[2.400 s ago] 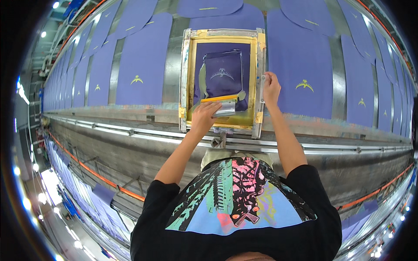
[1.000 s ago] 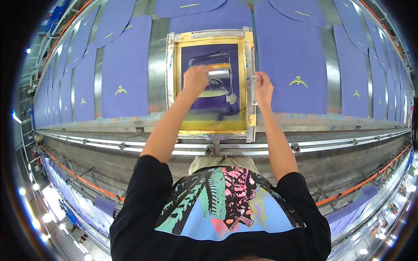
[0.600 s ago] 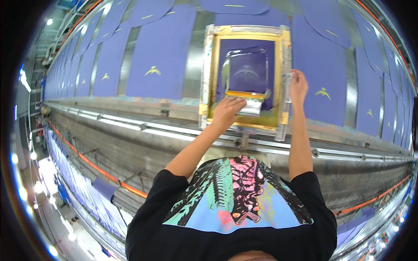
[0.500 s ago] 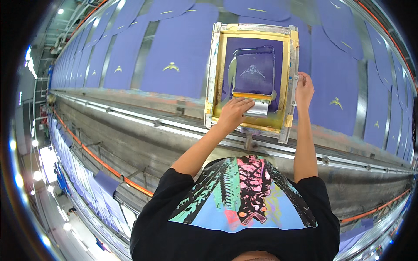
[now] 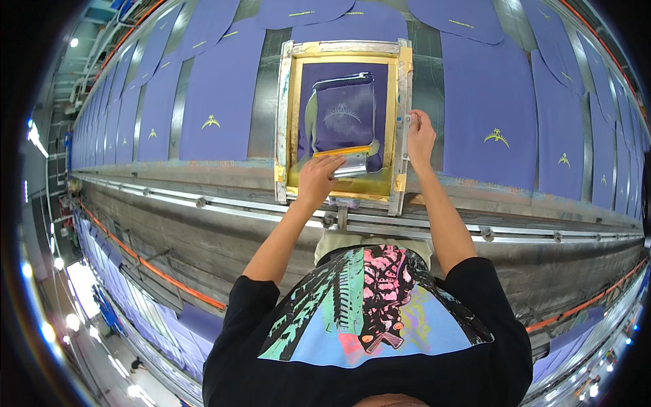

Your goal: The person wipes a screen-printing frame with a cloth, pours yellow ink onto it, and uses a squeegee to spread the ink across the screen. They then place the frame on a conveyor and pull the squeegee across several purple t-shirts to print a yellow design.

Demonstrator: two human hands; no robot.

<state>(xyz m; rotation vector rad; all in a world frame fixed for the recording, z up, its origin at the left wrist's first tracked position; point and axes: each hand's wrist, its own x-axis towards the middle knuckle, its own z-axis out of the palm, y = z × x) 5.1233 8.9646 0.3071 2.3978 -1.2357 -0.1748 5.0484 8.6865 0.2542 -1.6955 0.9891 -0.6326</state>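
Observation:
A metal-framed printing screen [image 5: 282,122] with yellow edging lies flat on the long table over a purple fabric piece. My left hand [image 5: 317,180] grips a metal-handled squeegee [image 5: 347,161] with a yellow blade, at the near end of the screen's mesh. My right hand [image 5: 420,134] holds the screen's right frame rail. Yellow ink pools along the near edge inside the frame.
Purple fabric pieces [image 5: 220,102] with small yellow prints lie in rows left and right of the screen [image 5: 491,108]. A metal rail [image 5: 203,202] runs along the table's front edge. More purple pieces hang on a lower level [image 5: 129,298] at the left.
The squeegee in my left hand went to the far end of the mesh and came back to the near end. My right hand stayed on the frame's right rail.

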